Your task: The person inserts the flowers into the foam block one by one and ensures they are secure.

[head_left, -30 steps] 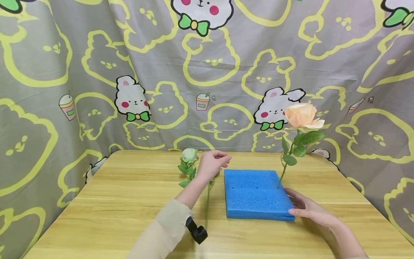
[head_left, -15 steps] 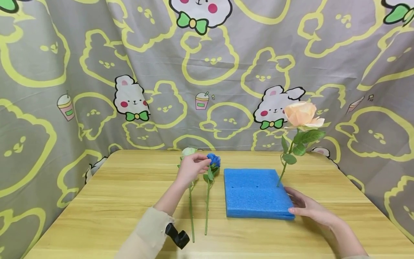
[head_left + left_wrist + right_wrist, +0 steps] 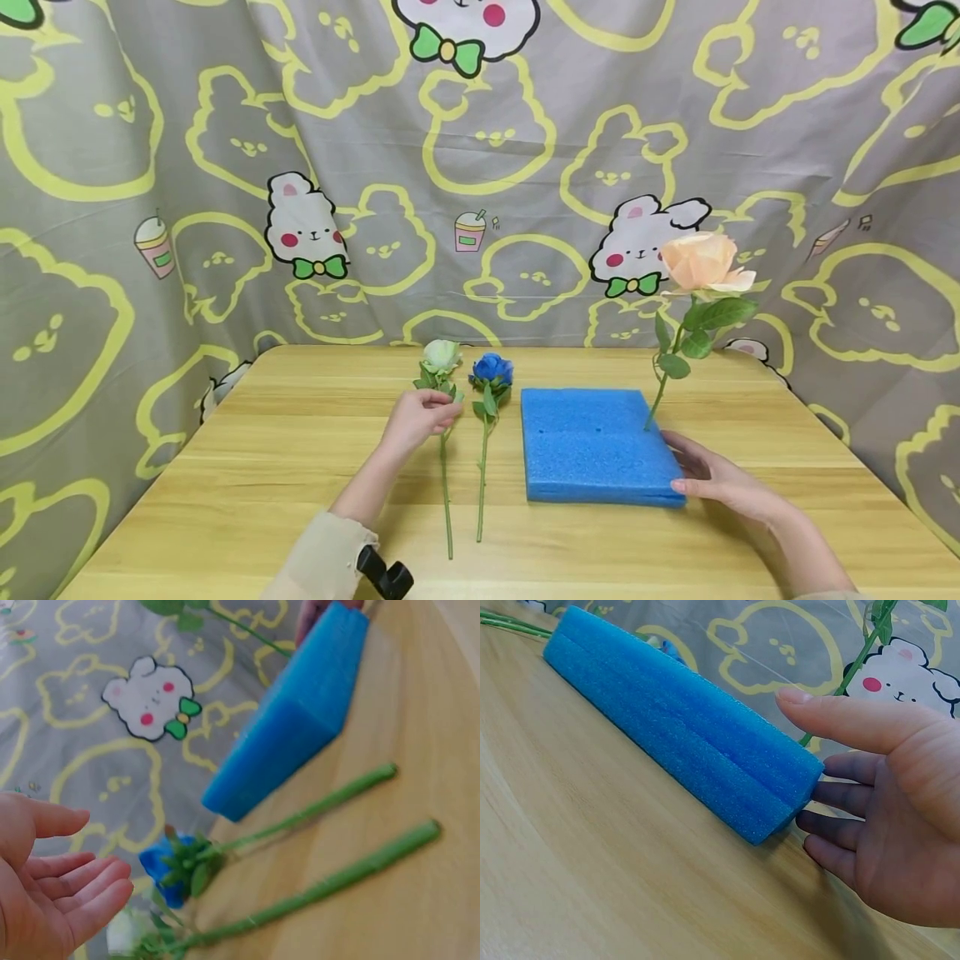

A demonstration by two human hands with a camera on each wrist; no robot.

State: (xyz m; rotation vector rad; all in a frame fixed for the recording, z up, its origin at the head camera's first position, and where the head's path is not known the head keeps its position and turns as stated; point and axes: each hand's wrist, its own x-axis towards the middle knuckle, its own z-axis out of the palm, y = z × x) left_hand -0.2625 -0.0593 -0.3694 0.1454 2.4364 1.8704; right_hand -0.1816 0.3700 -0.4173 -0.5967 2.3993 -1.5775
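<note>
My left hand [image 3: 422, 417] is over the upper stem of a white-green rose [image 3: 441, 356] lying on the table. In the left wrist view its thumb and fingers are apart with nothing between them. A blue rose [image 3: 492, 370] lies just to the right, its stem pointing toward me. My right hand [image 3: 716, 479] rests against the right side of a blue foam block [image 3: 592, 454], fingertips touching that side and thumb by the front corner. A peach rose [image 3: 703, 262] stands in the block near its right edge, leaning slightly right.
The roses and foam block are on a wooden table [image 3: 247, 467]. Two small holes show in the block's top. A grey patterned curtain [image 3: 360, 125] hangs behind and along both sides. A black band [image 3: 384, 575] is on the left sleeve.
My left hand has moved left and toward me, from above the blue rose to the white-green rose's stem, uncovering the blue bloom. The right hand stays at the foam block.
</note>
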